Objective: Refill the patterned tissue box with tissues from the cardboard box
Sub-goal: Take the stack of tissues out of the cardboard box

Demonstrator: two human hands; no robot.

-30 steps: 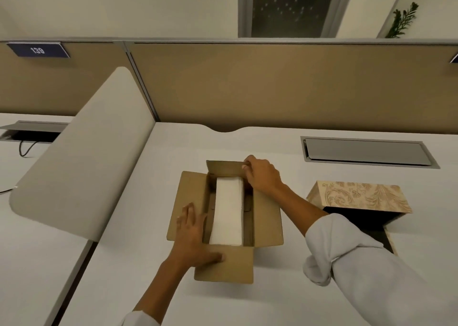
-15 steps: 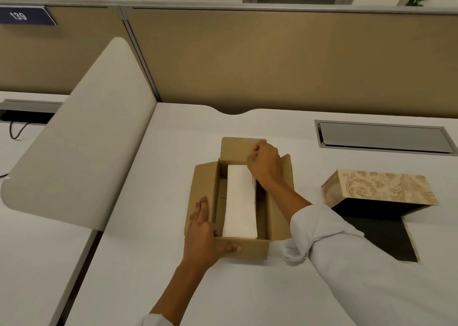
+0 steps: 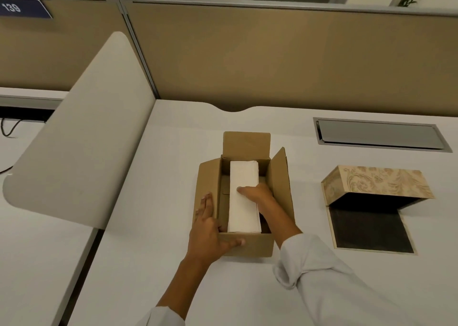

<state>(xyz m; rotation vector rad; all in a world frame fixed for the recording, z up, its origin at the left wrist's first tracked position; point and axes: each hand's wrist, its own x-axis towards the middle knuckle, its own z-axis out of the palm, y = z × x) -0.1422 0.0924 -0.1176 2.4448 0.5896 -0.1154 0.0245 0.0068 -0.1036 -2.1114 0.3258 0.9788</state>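
Note:
An open brown cardboard box (image 3: 281, 187) stands mid-desk with its flaps spread. A white stack of tissues (image 3: 244, 177) lies lengthwise inside it. My right hand (image 3: 255, 194) reaches down into the box, with the thumb on top of the stack and the fingers curled along its right side. My left hand (image 3: 208, 229) rests flat on the box's left flap, its thumb pressed on the near wall. The patterned tissue box (image 3: 379, 184) sits to the right, tipped open, with its dark base panel (image 3: 371, 229) lying flat on the desk.
A white desk (image 3: 161, 263) carries everything. A curved white divider (image 3: 81, 137) rises at the left. A tan partition wall (image 3: 272, 58) runs along the back. A grey cable hatch (image 3: 379, 135) is set into the desk behind the patterned box.
My right hand left the far flap and came down inside the box onto the tissue stack. The near flap has folded down under my left hand. The camera tilted down and closer.

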